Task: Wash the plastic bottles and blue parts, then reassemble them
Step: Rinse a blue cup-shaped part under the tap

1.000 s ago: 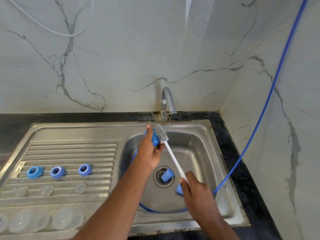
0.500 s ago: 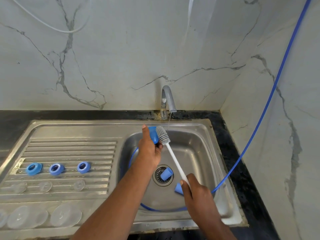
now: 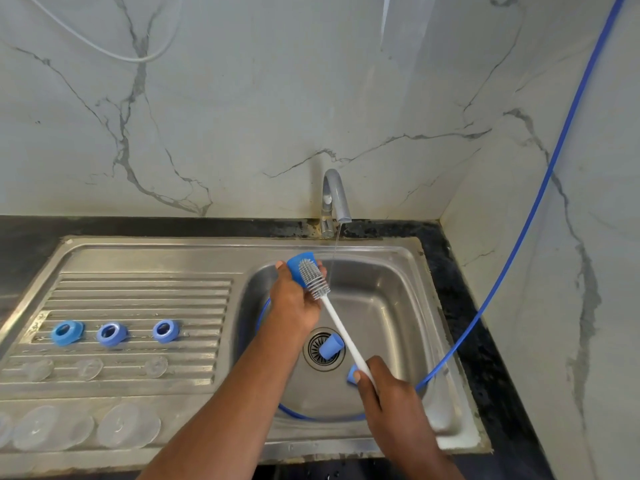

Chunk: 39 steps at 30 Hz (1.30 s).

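The brush (image 3: 337, 320) has moved onto the blue cap (image 3: 298, 264) gripped by the left hand (image 3: 294, 303), while the right hand (image 3: 384, 393) grips the brush and two caps (image 3: 330, 345) in the sink (image 3: 391, 299) likely await washing.

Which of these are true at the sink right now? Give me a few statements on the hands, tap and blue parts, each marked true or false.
1. The left hand holds a blue cap. True.
2. The right hand grips the brush by its bristles. False: it grips the end of the handle; the bristles are up at the blue cap.
3. The tap is off. False: a thin stream runs from it.
4. Three blue rings lie on the drainboard. True.
5. The basin holds no caps. False: two caps lie in it.
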### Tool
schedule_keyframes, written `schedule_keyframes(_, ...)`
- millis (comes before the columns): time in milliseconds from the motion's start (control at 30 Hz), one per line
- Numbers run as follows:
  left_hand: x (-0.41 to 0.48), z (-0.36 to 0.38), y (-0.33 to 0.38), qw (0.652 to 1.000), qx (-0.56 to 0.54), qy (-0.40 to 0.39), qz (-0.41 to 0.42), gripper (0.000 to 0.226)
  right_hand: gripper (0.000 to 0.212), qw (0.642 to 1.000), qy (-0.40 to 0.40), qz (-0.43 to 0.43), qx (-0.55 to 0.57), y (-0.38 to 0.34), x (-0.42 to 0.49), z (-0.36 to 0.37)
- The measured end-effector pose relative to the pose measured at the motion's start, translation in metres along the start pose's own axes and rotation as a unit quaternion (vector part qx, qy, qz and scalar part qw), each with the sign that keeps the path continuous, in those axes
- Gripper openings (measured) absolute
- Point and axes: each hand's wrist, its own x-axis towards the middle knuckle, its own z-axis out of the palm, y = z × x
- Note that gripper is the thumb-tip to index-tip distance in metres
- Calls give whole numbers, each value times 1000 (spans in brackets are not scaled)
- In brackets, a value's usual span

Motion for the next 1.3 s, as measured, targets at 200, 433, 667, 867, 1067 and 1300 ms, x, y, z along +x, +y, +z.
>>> schedule_keyframes(200,-10,2,0,999,23,-22,12,55,18,1000,16,4,-22,-3,9,-1)
schedule_keyframes(433,-17,5,-1,995,60,-81,27,47,22,999,37,4,2,-10,17,-1)
schedule_keyframes(667,-17,-1,5,996,43,-79,19,57,20,999,17,16,26,-5,5,7)
schedule_keyframes(867,-9,-2,7,994,26,-101,10,67,18,999,18,18,45,-3,0,9)
schedule_keyframes(1067,-6,-6,4,991,67,-114,8,80,25,999,23,27,38,-10,17,10)
schedule_keyframes(1300,-1,-17,17,977,180,-104,42,51,24,997,23,47,54,-5,3,7)
